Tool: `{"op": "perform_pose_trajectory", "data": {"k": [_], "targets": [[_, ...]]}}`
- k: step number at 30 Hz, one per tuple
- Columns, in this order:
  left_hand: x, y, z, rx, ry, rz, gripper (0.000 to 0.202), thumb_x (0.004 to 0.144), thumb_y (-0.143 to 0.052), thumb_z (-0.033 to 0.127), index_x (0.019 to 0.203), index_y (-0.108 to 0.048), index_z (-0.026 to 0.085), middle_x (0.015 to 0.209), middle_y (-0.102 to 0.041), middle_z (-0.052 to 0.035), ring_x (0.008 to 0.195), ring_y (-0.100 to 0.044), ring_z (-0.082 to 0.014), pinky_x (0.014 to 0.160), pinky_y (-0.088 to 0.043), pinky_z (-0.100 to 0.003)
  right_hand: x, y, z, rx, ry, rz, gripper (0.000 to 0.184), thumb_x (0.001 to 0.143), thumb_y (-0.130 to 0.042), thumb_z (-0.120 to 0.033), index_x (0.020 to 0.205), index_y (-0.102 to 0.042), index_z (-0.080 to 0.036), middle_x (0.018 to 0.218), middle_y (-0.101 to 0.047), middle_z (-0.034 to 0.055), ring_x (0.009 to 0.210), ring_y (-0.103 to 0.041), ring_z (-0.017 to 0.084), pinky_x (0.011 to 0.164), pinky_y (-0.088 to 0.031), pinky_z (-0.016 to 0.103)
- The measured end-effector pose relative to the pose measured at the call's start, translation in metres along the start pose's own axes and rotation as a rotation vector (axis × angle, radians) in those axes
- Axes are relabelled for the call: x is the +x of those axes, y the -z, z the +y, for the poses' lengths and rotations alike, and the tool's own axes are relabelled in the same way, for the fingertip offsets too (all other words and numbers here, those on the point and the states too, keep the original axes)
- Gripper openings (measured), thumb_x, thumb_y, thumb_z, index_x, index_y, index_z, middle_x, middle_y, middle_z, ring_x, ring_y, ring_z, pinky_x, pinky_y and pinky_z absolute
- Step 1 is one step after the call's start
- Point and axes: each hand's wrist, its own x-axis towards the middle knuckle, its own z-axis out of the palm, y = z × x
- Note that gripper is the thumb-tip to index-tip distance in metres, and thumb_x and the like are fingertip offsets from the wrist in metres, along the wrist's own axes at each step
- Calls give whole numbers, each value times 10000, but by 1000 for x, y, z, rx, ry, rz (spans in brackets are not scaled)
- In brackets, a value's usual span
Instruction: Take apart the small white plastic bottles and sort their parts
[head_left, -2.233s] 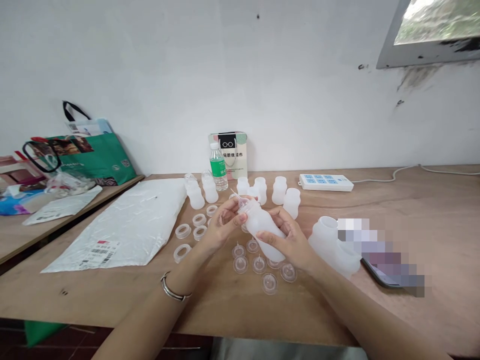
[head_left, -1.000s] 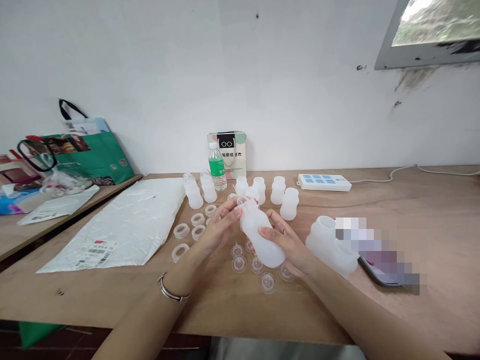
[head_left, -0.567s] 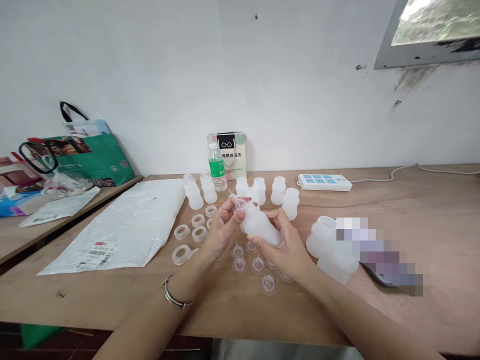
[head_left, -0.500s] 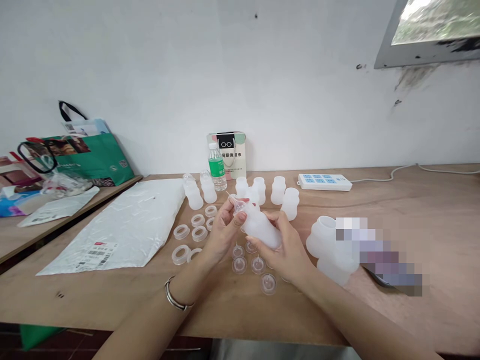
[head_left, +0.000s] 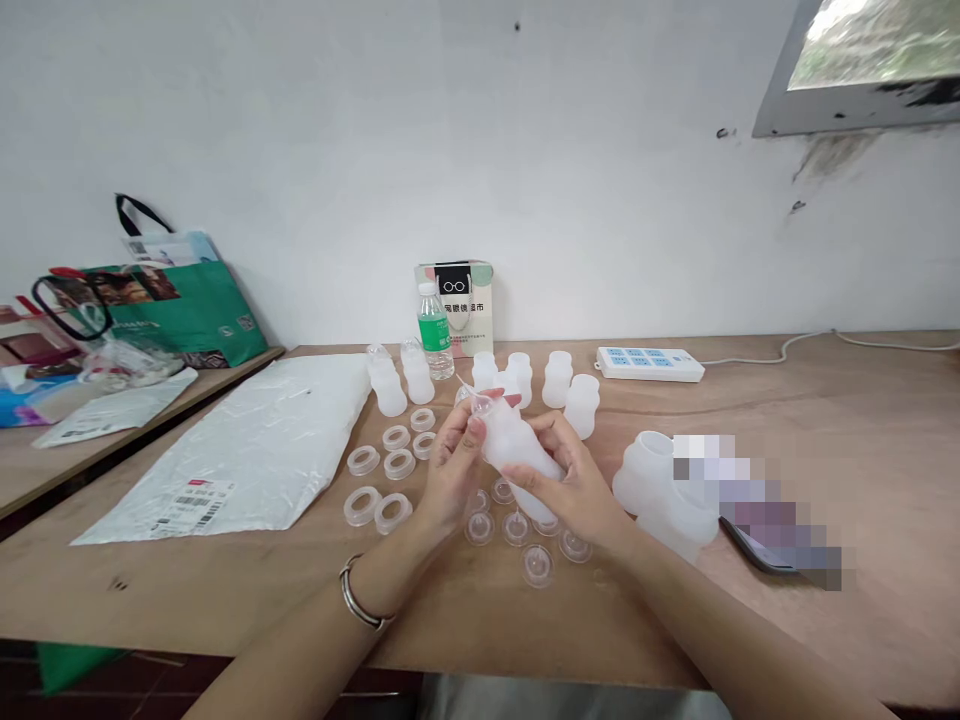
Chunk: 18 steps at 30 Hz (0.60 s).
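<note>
My right hand point(head_left: 566, 470) is wrapped round a frosted white baby bottle point(head_left: 517, 450), tilted with its mouth toward the upper left. At that mouth my left hand point(head_left: 455, 450) pinches a clear silicone nipple point(head_left: 482, 404) with a thin pull strip sticking up; whether it is seated cannot be made out. Below my hands lie several clear nipples point(head_left: 538, 566). To their left are several translucent rings point(head_left: 363, 506). Two capped bottles point(head_left: 388, 385) stand farther back, and several open bottles point(head_left: 557, 380) stand behind my hands. More bottles point(head_left: 649, 470) are right of my right forearm.
A white plastic mailer bag point(head_left: 247, 450) lies at left. A water bottle point(head_left: 435, 335) and a paper bag point(head_left: 480, 300) stand by the wall. A power strip point(head_left: 649, 364) sits at back right, a phone point(head_left: 757, 555) at right. A green bag point(head_left: 217, 310) stands far left.
The bottle has tipped more steeply, its base swinging down. My left fingers have shifted on the nipple, and its strip now points up more clearly.
</note>
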Motion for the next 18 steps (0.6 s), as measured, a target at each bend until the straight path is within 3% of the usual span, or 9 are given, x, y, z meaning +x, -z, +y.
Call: {"op": "perform_pose_trajectory", "data": {"k": [3, 5, 9, 11, 13, 16, 18], "targets": [[2, 4, 3, 10, -30, -78, 452, 818, -612, 455, 1208, -540, 240, 1230, -604, -91, 1124, -555, -249, 874, -481, -345, 1, 2, -1, 217, -112, -83, 338, 728, -683, -438, 864, -444, -242, 834, -605, -15, 668, -583, 146, 561, -448, 266], [4, 7, 3, 32, -62, -105, 496, 796, -647, 438, 1234, -509, 251, 1260, -577, -88, 1134, -542, -239, 869, -481, -331, 1, 2, 0, 218, -117, -86, 343, 724, -691, -437, 865, -445, -243, 838, -607, -15, 669, -577, 142, 563, -440, 262], [6, 10, 2, 88, -107, -75, 481, 701, -725, 481, 1077, -578, 220, 1061, -631, -58, 933, -598, -189, 725, -489, -257, -2, -1, -1, 78, -17, 2, 309, 729, -714, -365, 883, -477, -239, 887, -616, -4, 778, -566, 146, 660, -443, 266], [6, 10, 2, 71, -83, -76, 468, 668, -764, 448, 1033, -595, 209, 959, -648, -43, 846, -606, -170, 690, -488, -244, -3, -2, -1, 127, -32, 3, 321, 716, -729, -361, 874, -478, -237, 871, -618, -7, 778, -576, 146, 666, -450, 266], [5, 8, 4, 22, -7, -122, 465, 688, -756, 421, 1065, -602, 198, 965, -662, -56, 781, -611, -151, 650, -494, -232, -3, -3, 0, 300, -150, -73, 366, 699, -734, -407, 875, -462, -238, 815, -622, -12, 695, -598, 144, 613, -466, 268], [3, 7, 6, -91, 114, -221, 477, 745, -693, 449, 1146, -580, 215, 1084, -650, -75, 528, -556, -75, 457, -459, -207, -3, -3, 1, 592, -361, -225, 452, 698, -694, -519, 944, -443, -234, 748, -635, 1, 553, -596, 141, 511, -470, 269], [2, 7, 7, -149, 157, -271, 456, 773, -653, 467, 1161, -571, 243, 1143, -631, -71, 404, -483, -32, 361, -408, -200, -3, -4, 2, 680, -409, -272, 499, 705, -657, -577, 980, -442, -221, 745, -648, 21, 516, -587, 135, 478, -461, 262]]}}
